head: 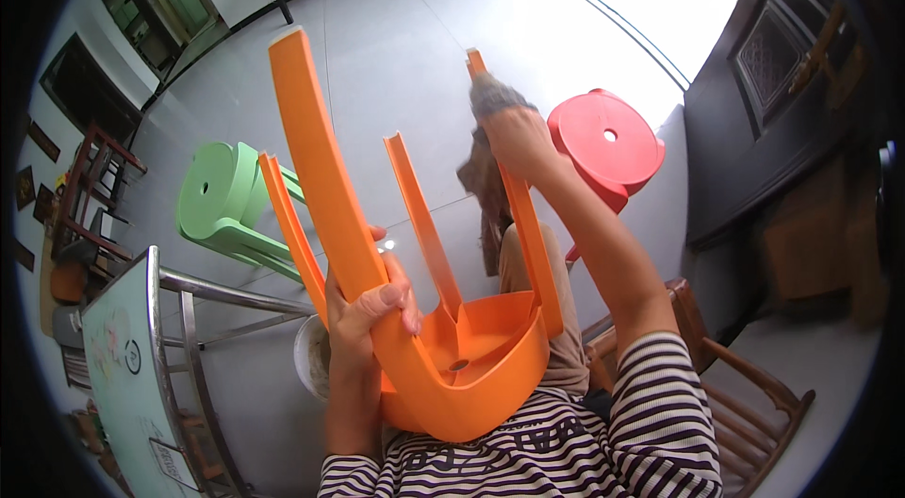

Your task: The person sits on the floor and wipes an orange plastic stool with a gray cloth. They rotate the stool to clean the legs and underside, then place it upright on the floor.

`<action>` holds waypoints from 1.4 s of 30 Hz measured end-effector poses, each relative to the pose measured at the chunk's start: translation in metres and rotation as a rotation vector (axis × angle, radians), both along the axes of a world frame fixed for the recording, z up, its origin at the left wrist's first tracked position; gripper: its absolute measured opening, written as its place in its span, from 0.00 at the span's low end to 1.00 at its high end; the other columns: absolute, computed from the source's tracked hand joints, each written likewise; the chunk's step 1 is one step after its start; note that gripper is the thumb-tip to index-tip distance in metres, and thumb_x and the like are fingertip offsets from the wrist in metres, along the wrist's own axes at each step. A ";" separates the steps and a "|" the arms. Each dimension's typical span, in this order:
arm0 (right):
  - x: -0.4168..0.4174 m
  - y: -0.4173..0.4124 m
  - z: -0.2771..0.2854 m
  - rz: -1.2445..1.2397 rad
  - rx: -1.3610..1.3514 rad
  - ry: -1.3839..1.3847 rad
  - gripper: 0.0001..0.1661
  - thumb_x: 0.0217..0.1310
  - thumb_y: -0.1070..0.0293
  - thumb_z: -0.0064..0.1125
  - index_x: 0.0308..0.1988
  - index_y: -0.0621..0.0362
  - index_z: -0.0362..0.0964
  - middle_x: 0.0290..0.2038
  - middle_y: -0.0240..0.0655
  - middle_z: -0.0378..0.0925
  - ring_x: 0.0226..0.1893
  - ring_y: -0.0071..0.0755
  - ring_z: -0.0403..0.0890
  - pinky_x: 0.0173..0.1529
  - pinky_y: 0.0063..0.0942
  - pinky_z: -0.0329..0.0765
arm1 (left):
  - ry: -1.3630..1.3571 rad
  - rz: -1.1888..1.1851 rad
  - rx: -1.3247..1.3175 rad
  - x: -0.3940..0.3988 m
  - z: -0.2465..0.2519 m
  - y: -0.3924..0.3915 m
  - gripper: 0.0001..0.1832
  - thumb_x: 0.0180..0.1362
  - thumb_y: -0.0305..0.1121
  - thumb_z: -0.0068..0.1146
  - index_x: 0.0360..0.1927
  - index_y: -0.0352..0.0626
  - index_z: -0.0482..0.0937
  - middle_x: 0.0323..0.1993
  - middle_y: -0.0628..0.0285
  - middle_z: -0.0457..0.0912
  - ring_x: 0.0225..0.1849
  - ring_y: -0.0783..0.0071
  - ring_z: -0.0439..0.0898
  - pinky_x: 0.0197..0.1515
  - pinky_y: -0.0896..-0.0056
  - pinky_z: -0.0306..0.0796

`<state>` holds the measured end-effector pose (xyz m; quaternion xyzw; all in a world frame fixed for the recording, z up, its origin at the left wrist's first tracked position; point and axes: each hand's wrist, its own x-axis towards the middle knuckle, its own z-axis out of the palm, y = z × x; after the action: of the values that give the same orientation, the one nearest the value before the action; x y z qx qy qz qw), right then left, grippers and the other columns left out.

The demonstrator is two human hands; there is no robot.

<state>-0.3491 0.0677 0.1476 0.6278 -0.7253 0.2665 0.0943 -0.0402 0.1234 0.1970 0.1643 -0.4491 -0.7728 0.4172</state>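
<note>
An orange plastic stool (488, 395) rests upside down against my lap and striped shirt, its several legs pointing up and away from me. My left hand (378, 296) wraps around the nearest leg, low down by the seat. Far up the right-hand leg, my right hand (512, 134) grips a dark grey-brown cloth (488, 194) around the leg near its tip. Part of the cloth hangs below that hand, and the hand looks slightly blurred. The fingers of the right hand are mostly hidden by the cloth.
A green plastic stool (219, 194) stands at left, and a red plastic stool (604, 137) at right. A glass-topped table (120, 342) with a metal frame and a white bucket (305, 356) are on my left. A wooden chair (749, 371) and dark door (756, 95) are on the right.
</note>
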 end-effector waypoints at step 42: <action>0.032 0.077 -0.043 0.124 -0.192 -0.097 0.10 0.57 0.78 0.55 0.41 0.61 0.75 0.42 0.51 0.79 0.41 0.58 0.81 0.44 0.47 0.78 | 0.073 -0.035 0.082 -0.002 -0.017 -0.021 0.29 0.61 0.26 0.58 0.65 0.35 0.63 0.27 0.60 0.72 0.20 0.73 0.75 0.22 0.72 0.75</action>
<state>-0.3175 0.1448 0.1045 0.6460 -0.6599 0.3700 0.1020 -0.0419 0.1021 0.1796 0.1452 -0.4041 -0.8033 0.4127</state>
